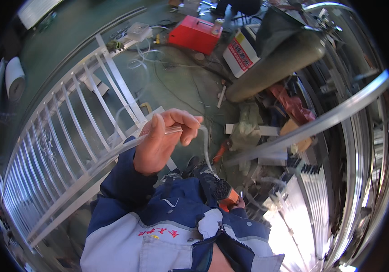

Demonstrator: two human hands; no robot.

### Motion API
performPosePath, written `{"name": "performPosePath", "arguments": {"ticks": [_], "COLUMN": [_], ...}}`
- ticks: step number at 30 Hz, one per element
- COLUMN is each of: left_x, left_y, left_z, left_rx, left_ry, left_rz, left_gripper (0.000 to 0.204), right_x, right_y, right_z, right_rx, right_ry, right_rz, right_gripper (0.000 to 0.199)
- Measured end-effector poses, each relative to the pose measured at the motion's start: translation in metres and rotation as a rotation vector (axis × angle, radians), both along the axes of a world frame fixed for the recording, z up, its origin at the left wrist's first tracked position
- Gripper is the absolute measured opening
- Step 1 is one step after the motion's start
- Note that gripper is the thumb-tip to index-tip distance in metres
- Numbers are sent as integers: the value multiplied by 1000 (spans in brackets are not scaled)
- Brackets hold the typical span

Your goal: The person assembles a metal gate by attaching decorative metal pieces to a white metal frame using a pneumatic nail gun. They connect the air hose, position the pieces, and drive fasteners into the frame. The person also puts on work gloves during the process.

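Left hand (160, 140) fingers curled around one clear tube (203, 136), right hand (239, 205) mostly hidden, grip unclear.

The left hand (160, 140) has open air above and ahead of it, over a bare patch of green floor (176, 86). To its left the white railing (63, 145) closes that side, and to the right a long metal bar (312, 124) slants across above piled scraps (289, 109). Low down, the right hand (239, 205) seems hemmed in by the jacket (171, 226) and stacked metal profiles (294, 199), though little of it shows.
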State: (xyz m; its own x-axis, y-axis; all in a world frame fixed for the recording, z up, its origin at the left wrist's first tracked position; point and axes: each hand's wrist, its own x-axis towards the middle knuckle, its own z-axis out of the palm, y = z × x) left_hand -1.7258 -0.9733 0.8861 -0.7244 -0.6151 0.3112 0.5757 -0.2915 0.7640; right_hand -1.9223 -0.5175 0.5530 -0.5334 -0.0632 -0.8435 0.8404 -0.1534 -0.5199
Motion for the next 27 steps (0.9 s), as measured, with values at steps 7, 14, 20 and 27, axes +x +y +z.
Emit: {"name": "performPosePath", "arguments": {"ticks": [7,14,20,27], "left_x": [-92,-239,-336,-399], "left_y": [-35,-61,-55,-84], "left_z": [30,22,-38,-143], "left_rx": [266,420,477,563], "left_ry": [362,179,-178,-290], "left_rz": [-15,-96,-50,263], "left_gripper": [74,69,65,53], "right_x": [-129,-276,-296,-297], "right_y": [-144,-313,-428,-516], "right_z": [-19,-9,57,122], "right_rx": [-124,-195,-207,-226], "right_ry": [-31,-78,-153,-154], "right_rz": [323,584,719,700], "right_gripper": [13,11,14,19]}}
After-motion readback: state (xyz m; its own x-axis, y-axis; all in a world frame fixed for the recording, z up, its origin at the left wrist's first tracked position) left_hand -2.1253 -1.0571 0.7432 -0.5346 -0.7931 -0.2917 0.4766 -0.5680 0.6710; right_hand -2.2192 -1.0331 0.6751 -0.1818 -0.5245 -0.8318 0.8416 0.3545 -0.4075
